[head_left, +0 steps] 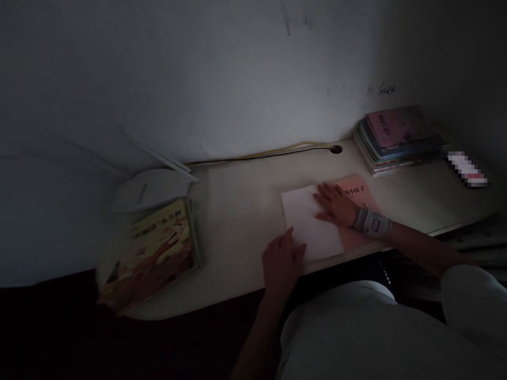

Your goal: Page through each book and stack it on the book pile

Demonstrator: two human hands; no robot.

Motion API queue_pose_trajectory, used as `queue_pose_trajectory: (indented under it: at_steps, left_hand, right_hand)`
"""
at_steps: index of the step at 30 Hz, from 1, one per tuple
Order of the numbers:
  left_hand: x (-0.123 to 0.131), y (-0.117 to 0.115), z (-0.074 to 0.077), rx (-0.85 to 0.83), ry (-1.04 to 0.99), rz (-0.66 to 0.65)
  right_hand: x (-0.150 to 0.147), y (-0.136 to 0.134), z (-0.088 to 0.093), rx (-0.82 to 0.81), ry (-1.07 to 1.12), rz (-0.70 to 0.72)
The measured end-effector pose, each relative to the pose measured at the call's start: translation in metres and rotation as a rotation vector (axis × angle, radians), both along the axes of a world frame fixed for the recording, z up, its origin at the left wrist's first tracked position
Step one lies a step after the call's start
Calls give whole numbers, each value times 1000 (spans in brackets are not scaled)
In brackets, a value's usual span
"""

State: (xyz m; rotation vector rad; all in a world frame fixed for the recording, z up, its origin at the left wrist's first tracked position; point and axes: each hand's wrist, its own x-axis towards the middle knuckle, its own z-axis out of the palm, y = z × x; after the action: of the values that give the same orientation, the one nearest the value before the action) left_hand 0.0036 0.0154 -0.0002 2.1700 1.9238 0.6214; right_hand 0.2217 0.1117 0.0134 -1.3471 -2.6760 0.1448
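A blank white sheet or page (311, 232) lies on the table, with a pink booklet (366, 195) showing beside and partly under it; whether the two are joined I cannot tell. Dark printed characters run across the booklet's upper part. My right hand (338, 207), a grey band on its wrist, rests palm down with fingers spread across the white sheet and the booklet's edge. At the sheet's lower left edge is my left hand (282, 263). Its thumb and index finger are apart and touch the sheet, while the other fingers are partly bent and dim.
Illustrated books (158, 248) lie at the table's left end, before a white object (154, 187) with a flat base. A stack of books (396, 134) stands back right, near a pixelated item (467, 170). Thin cables (261, 154) run along the wall to a hole (336, 149).
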Motion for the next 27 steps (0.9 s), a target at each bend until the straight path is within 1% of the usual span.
queue_pose_trajectory:
  at_steps: [2, 4, 6, 8, 10, 12, 13, 15, 17, 20, 23, 24, 25, 26, 27]
  left_hand:
    - [-2, 0, -8, 57, -26, -3]
    - [-9, 1, -17, 80, -110, 20]
    - [-19, 1, -22, 64, -250, 48]
    - [-28, 0, -23, 37, -432, 88]
    - [-35, -1, -17, -10, -615, 190]
    - [-42, 3, -7, -92, -796, 312]
    - [-44, 6, -1, -153, -887, 346]
    - [-49, 16, 11, -301, -1028, 351]
    - [-52, 28, 20, -479, -1055, 291]
    - [-58, 46, 32, -685, -959, 188]
    - [-67, 64, 40, -851, -827, -22]
    - [-69, 69, 43, -872, -789, -106]
    - [-69, 73, 44, -858, -782, -182]
    - [-67, 76, 45, -809, -820, -235]
    - [-60, 77, 46, -728, -897, -254]
  right_hand:
    - [0, -16, 1, -2, 11, 114]
    - [2, -33, 1, -18, 24, 190]
    - [6, -47, -2, -32, 35, 215]
    - [11, -54, -5, -33, 41, 222]
    - [13, -57, -8, -25, 45, 226]
    - [13, -56, -10, -19, 51, 231]
    - [13, -56, -11, -18, 56, 237]
    - [13, -54, -11, -24, 78, 251]
    - [14, -53, -12, -36, 117, 250]
    - [17, -50, -13, -45, 184, 235]
    - [18, -49, -15, -27, 243, 231]
    - [18, -49, -16, -20, 262, 214]
    - [18, -48, -17, -13, 285, 182]
    - [18, -48, -18, -9, 311, 136]
    - [18, -47, -19, -8, 340, 83]
